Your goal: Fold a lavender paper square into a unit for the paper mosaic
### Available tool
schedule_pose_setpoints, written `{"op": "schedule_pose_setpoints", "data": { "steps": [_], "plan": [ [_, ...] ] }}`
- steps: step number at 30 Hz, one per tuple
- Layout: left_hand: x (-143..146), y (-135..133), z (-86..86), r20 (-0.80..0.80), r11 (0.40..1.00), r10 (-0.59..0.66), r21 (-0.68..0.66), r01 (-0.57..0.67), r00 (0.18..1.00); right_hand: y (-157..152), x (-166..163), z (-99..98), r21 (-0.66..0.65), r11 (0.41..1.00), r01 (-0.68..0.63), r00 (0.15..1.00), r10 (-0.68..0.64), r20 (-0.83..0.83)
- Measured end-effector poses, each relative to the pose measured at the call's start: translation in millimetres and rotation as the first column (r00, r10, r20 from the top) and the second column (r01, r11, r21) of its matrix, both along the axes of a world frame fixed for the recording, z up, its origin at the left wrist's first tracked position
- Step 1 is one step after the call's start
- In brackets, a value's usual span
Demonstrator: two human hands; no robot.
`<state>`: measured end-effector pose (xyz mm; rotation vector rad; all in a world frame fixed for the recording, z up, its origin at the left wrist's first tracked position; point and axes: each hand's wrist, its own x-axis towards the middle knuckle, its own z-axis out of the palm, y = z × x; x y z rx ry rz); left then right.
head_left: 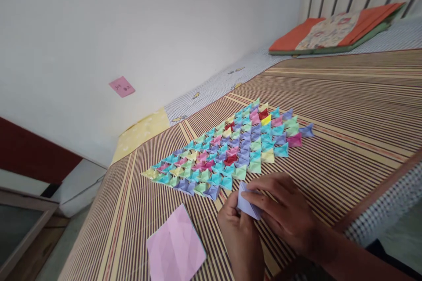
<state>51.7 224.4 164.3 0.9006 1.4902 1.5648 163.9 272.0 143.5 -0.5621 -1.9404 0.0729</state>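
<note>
Between my two hands is a small folded piece of lavender paper (248, 203), held low over the striped mat. My left hand (240, 228) pinches it from below and the left. From the right, my right hand (283, 210) presses its fingers on the paper's upper face and edge. Just beyond the hands, many small folded paper pieces (227, 149) in blue, green, pink, yellow, red and purple lie in close rows. Left of my left hand lies a stack of square paper (176, 246) with a creased pink sheet on top.
A striped mat (356, 96) covers the bed, over a patterned sheet (211, 92) along the wall. A folded orange and floral cloth (336, 33) lies at the far right. A pink note (122, 86) sticks to the white wall (115, 17). The mat's near edge drops off at lower right.
</note>
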Motion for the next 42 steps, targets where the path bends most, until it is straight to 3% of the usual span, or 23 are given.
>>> {"op": "schedule_pose_setpoints", "data": {
  "steps": [9, 17, 22, 29, 42],
  "plan": [
    [2.2, 0.4, -7.0, 0.226, 0.998, -0.051, 0.034, 0.044, 0.973, 3.3, -3.6, 7.0, 0.05, 0.998, -0.028, 1.0, 0.028, -0.001],
    [-0.9, 1.6, -8.7, 0.365, 0.991, -0.131, 0.054, 0.119, 0.922, 6.8, -1.3, -4.7, 0.002, 1.0, 0.009, 0.999, -0.009, 0.044],
    [3.9, 1.7, -8.9, 0.458, 0.997, -0.073, 0.047, 0.058, 0.886, 9.1, -2.8, -6.4, -0.001, 1.0, -0.017, 0.999, 0.017, 0.051],
    [9.6, 1.3, -16.9, 0.418, 0.992, 0.111, 0.011, -0.127, 0.902, 10.3, -6.7, -3.2, 0.011, 0.999, -0.032, 0.999, 0.032, 0.029],
    [7.9, -4.7, -6.6, 0.381, 0.995, 0.089, 0.001, -0.097, 0.92, 7.7, -8.6, 1.3, -0.003, 0.999, -0.053, 0.998, 0.053, 0.023]
  ]
}}
